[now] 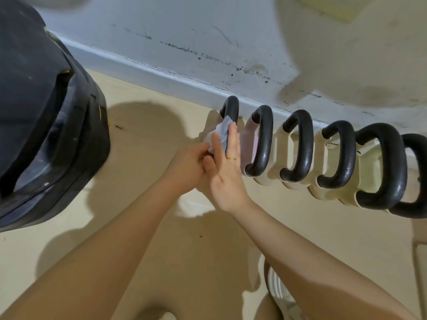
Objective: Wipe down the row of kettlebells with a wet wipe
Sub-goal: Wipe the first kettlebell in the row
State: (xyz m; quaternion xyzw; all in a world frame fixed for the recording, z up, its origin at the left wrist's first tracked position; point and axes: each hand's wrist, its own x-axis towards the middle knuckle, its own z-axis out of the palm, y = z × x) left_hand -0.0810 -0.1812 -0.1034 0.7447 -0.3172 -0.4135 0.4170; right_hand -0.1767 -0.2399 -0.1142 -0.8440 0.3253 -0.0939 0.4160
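Along the skirting board at mid-frame a row of kettlebells [323, 155] with black handles stands on the floor [161, 227]. At its left end the left hand [187, 168] pinches a wet wipe [219, 133] in curled fingers against the first handle [231, 108]. The right hand [227, 172] lies flat beside it, fingers straight, touching the wipe. A black bag [46, 116] fills the upper left.

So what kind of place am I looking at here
Probably a home gym corner or small workout room: a row of black-handled kettlebells lines the scuffed white wall on a beige floor, beside a large black padded bag.
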